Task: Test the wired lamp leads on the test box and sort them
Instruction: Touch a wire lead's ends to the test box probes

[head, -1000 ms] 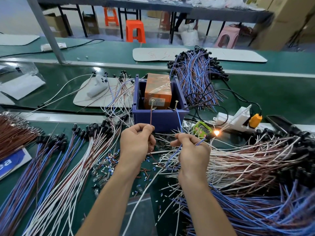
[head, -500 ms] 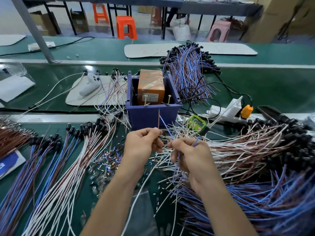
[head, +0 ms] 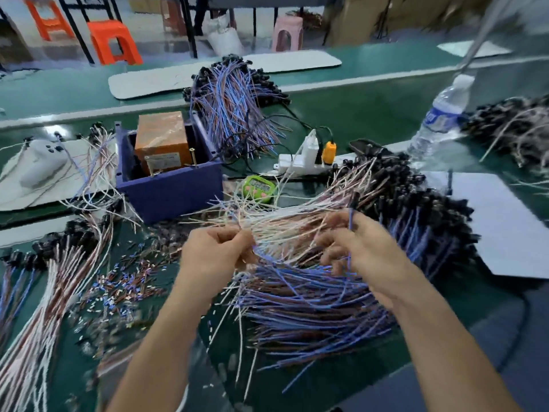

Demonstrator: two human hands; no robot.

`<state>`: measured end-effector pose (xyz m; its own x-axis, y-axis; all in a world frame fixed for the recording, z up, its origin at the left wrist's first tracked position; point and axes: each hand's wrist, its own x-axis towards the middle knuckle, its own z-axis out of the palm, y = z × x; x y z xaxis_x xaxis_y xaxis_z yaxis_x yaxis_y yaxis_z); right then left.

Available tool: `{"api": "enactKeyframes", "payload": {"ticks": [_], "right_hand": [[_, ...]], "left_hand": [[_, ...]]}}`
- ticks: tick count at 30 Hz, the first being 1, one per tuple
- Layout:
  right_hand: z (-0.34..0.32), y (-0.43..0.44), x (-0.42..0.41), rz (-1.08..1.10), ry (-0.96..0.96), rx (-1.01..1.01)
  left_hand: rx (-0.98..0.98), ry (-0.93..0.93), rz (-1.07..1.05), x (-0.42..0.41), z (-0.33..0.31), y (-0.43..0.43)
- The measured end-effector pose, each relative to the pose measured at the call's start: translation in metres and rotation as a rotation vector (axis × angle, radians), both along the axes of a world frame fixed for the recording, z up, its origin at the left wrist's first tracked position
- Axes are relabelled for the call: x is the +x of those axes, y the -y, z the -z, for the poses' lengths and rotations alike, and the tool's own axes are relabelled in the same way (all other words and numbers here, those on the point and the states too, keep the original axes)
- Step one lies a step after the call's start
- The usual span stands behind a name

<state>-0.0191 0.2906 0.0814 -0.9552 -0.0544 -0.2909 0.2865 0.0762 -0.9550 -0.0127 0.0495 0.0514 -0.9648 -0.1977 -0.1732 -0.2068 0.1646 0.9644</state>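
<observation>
Purple plastic forms the one test box (head: 169,191), which sits left of the big heap of loose leads (head: 297,295) on green matting (head: 371,114). Two hands work over that heap. The left hand (head: 218,251), fingers curled, pinches a few strand ends from it. The right hand (head: 365,254) pinches one blue lead (head: 350,223) upright. One water bottle (head: 442,114) stands to the right, and two orange stools (head: 116,40) stand behind.

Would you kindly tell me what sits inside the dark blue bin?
Inside the blue bin sits an orange wrapped block with a pale label; two brass pins stand by the front wall. That wall hides the bin's floor and the block's base.
</observation>
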Motion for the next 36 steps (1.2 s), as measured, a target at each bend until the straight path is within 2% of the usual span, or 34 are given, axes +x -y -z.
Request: {"api": "enactKeyframes", "payload": {"ticks": [3,6,8,9,12,17,21,26,29,36], "right_hand": [[0.002,-0.033,0.002,0.132,-0.1,0.228],[-0.002,-0.056,0.0,0.191,-0.182,0.709],[-0.009,-0.065,-0.003,0.119,-0.226,1.052],[-0.011,-0.067,-0.005,0.1,-0.247,1.149],[-0.016,-0.071,-0.011,0.14,-0.253,1.195],[-0.011,-0.073,-0.011,0.166,-0.23,1.388],[-0.007,-0.068,-0.006,0.23,-0.263,1.394],[-0.007,-0.04,0.006,0.285,-0.376,1.27],[-0.004,-0.009,0.009,0.215,-0.453,1.136],[0.01,0.095,0.008,-0.121,-0.558,0.822]], "left_hand": [[-0.2,0.048,0.098,0.008,0.001,-0.015],[-0.309,0.095,0.155,0.012,-0.001,-0.029],[-0.459,0.107,0.148,0.013,0.0,-0.035],[-0.547,0.109,0.13,0.014,0.0,-0.038],[-0.72,0.124,0.067,0.017,-0.001,-0.046],[-0.831,0.135,0.03,0.017,0.005,-0.052],[-0.829,0.136,-0.028,0.019,0.007,-0.053],[-0.754,0.102,-0.115,0.022,0.004,-0.042],[-0.692,0.088,-0.13,0.023,0.001,-0.029],[-0.494,0.109,-0.257,0.034,0.005,0.028]]}}
